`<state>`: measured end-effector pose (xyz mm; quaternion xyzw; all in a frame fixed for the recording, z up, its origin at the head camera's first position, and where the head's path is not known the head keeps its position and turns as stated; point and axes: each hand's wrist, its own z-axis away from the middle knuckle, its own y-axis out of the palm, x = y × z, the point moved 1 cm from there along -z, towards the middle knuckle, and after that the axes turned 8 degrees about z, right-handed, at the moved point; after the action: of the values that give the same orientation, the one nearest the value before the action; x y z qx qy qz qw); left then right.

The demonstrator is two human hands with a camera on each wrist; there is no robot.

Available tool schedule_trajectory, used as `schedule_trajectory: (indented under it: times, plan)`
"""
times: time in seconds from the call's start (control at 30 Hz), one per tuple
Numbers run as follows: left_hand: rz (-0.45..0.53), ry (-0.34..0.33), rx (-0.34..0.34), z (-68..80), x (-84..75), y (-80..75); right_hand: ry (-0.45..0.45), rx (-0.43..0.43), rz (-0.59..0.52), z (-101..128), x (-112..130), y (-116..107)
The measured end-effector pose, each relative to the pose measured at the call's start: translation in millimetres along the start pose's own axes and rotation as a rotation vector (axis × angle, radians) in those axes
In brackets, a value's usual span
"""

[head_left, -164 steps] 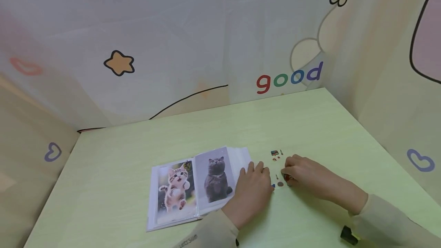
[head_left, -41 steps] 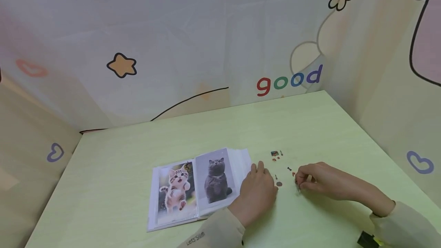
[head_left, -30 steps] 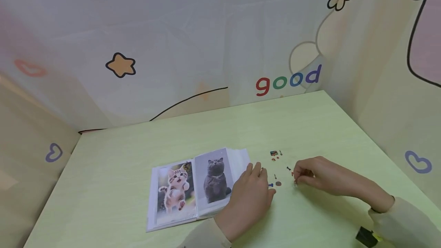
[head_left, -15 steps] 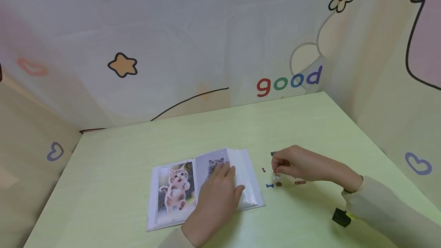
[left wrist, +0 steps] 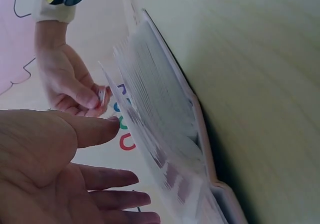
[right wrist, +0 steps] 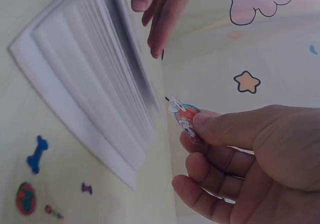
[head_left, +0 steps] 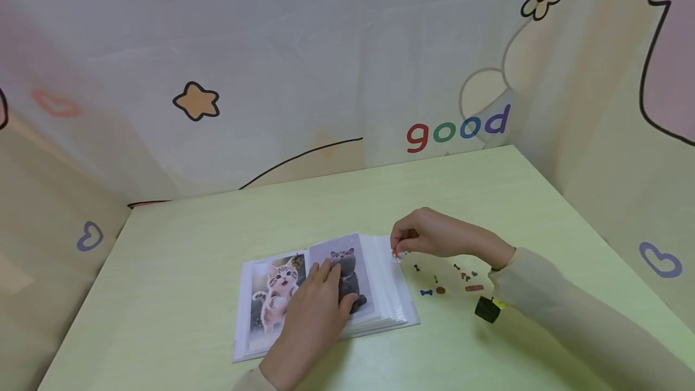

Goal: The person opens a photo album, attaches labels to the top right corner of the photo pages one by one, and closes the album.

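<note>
An open photo album [head_left: 241,318] lies on the table, with a striped kitten photo [head_left: 281,288] on its left page and a grey cat photo [head_left: 352,282] on its right. My left hand [head_left: 309,312] is over the middle of the album, fingers extended, covering part of both photos. Between thumb and forefinger, my right hand [head_left: 434,233] pinches a small cartoon sticker [right wrist: 184,118] with a puppy on it, in red, white and blue. The sticker is held above the album's far right edge. In the left wrist view the page edges [left wrist: 150,78] fan apart.
Small stickers lie right of the album: a blue bone [head_left: 426,292], a brown round one [head_left: 440,290], a reddish strip [head_left: 474,288] and several tinier pieces. A black device [head_left: 488,310] hangs at the right sleeve. A patterned cloth wall [head_left: 304,77] stands behind the table.
My right hand has picked up the puppy sticker and carried it left from the loose stickers to the album. My left hand has shifted left from the album's right edge onto the photos.
</note>
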<state>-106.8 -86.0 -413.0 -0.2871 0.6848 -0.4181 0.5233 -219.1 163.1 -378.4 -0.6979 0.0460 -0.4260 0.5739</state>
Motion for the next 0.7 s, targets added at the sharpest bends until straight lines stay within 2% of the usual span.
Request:
schedule_trajectory:
  times: [0.13,0.5,0.7]
  plan:
    - [0.009,0.018,0.018,0.3,1.0,1.4,-0.012,0.005,0.008,-17,4,-1]
    - [0.008,0.029,0.162,-3.2,4.6,12.7,-0.006,0.073,0.041,-62,7,4]
    - [-0.099,0.034,0.196,-4.0,3.1,19.8,-0.017,0.106,0.054,-79,7,7]
